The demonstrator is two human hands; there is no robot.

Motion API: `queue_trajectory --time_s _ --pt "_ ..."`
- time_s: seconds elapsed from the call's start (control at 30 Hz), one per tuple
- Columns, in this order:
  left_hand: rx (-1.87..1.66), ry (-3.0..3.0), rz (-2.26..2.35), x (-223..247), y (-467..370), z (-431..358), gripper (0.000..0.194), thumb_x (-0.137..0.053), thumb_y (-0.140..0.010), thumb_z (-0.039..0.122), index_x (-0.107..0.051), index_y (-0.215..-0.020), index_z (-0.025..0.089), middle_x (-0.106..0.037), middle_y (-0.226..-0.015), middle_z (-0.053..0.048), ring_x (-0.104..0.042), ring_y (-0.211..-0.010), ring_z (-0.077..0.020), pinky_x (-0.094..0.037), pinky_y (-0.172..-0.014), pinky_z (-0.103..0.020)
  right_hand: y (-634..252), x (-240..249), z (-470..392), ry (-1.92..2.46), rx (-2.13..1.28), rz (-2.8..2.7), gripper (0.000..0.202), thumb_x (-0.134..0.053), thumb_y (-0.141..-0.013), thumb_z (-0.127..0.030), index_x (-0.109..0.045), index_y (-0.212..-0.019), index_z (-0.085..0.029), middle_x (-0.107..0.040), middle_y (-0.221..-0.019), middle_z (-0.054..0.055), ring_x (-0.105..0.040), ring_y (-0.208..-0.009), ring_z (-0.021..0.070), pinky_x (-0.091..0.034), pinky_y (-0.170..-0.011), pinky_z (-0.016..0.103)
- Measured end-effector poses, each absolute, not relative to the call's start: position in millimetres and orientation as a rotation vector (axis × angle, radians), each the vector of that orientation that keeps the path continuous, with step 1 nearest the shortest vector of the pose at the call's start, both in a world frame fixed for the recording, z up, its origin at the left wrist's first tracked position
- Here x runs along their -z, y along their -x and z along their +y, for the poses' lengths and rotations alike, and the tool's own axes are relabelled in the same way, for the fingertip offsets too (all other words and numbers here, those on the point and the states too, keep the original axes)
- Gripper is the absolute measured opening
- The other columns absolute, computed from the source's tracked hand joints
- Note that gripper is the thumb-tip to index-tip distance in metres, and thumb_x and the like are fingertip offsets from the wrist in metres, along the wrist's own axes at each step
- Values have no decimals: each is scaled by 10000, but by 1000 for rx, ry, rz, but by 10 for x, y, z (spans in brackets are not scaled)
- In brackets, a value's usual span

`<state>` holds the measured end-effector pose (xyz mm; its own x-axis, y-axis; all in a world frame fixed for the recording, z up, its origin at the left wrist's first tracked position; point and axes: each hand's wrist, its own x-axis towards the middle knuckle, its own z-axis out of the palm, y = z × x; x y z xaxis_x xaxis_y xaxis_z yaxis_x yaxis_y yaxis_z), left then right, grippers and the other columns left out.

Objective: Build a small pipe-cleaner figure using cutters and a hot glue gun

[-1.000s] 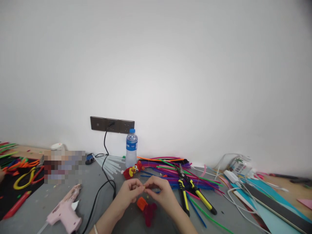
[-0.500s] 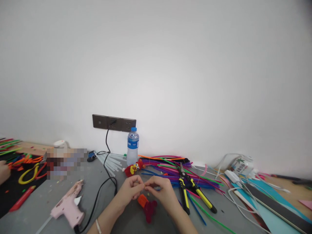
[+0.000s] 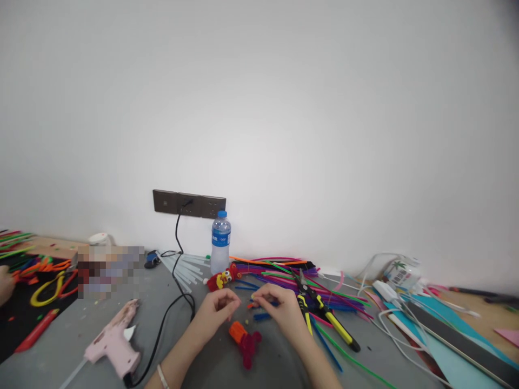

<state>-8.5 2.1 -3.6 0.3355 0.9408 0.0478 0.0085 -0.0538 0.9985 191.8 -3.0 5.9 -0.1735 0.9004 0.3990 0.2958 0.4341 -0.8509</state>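
Observation:
My left hand [image 3: 219,312] is above the grey table, its thumb pressed near the curled fingers. Whatever it may hold is hidden. Across a small gap, my right hand [image 3: 279,307] pinches a tiny yellowish bit [image 3: 253,297], too small to name. Just below the hands lies an orange and dark pink fuzzy piece [image 3: 245,343], made of what looks like pipe cleaner. Behind my fingers rests a red and yellow fuzzy figure [image 3: 222,278] with googly eyes. Blue pipe-cleaner pieces [image 3: 263,316] lie by my right fingertips.
Yellow-black pliers [image 3: 320,308] lie on bundled pipe cleaners [image 3: 279,270] to the right. A water bottle [image 3: 221,243] stands by the wall. Left are a pink glue gun [image 3: 113,343], its black cord [image 3: 162,335], glue sticks [image 3: 182,273] and another person's hand [image 3: 5,285].
My hands have moved apart from touching fingertips. The right hand has shifted right, uncovering blue pieces on the table. The fuzzy piece below stays in place.

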Motion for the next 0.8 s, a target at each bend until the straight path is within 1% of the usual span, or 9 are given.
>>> queue_trajectory --time_s 0.13,0.23,0.3,0.37,0.43,0.5,0.67,0.8 --pt "-960 -1502 947 18 110 8 354 -677 -750 502 -633 -705 153 -462 -527 64 -402 -506 -97 -296 -504 -223 -1953 -54 -28 1094 -839 -1755 199 -648 -823 -352 -703 -739 -181 -711 -674 35 -681 -584 169 -531 -569 241" --pt "-898 -1596 966 -12 158 3 290 -666 -774 435 -660 -763 145 -511 -595 44 -436 -563 -113 -320 -546 -231 -1972 -28 -15 1131 -827 -1851 162 -647 -825 -283 -716 -728 -175 -716 -696 35 -664 -634 168 -495 -599 240" --pt "-819 -1701 982 -34 203 1 253 -701 -751 388 -690 -835 150 -554 -679 27 -456 -612 -122 -330 -568 -230 -1981 7 2 1173 -792 -1950 130 -661 -809 -228 -727 -710 -176 -713 -703 30 -640 -681 169 -466 -629 240" --pt "-727 -1823 985 -52 248 -1 252 -758 -695 340 -719 -882 176 -583 -797 11 -485 -687 -137 -346 -598 -228 -1984 57 23 1211 -755 -2043 100 -689 -779 -187 -737 -692 -183 -690 -688 18 -602 -687 161 -433 -625 236" --pt "-648 -1905 968 -56 283 -6 272 -795 -651 310 -737 -896 208 -592 -896 1 -508 -760 -154 -367 -640 -231 -1982 107 40 1225 -727 -2106 81 -720 -747 -155 -747 -680 -193 -658 -677 6 -567 -675 152 -404 -607 230" --pt "-592 -1941 941 -41 302 -13 293 -814 -631 304 -743 -903 221 -605 -949 -9 -524 -807 -170 -384 -688 -243 -1977 143 51 1228 -716 -2129 89 -736 -725 -128 -752 -678 -201 -637 -682 -1 -557 -678 148 -394 -604 227" --pt "-549 -1994 920 39 297 -25 310 -788 -651 243 -730 -954 232 -636 -1003 -36 -559 -894 -210 -411 -777 -277 -1971 170 54 1267 -690 -2154 112 -735 -724 -117 -761 -693 -221 -656 -732 6 -593 -740 167 -417 -653 244" --pt "-553 -2014 968 68 275 -17 283 -735 -669 187 -732 -949 232 -646 -959 -30 -572 -845 -197 -414 -743 -264 -1972 181 59 1279 -673 -2160 129 -721 -725 -108 -767 -701 -226 -663 -736 9 -602 -744 170 -422 -656 246"
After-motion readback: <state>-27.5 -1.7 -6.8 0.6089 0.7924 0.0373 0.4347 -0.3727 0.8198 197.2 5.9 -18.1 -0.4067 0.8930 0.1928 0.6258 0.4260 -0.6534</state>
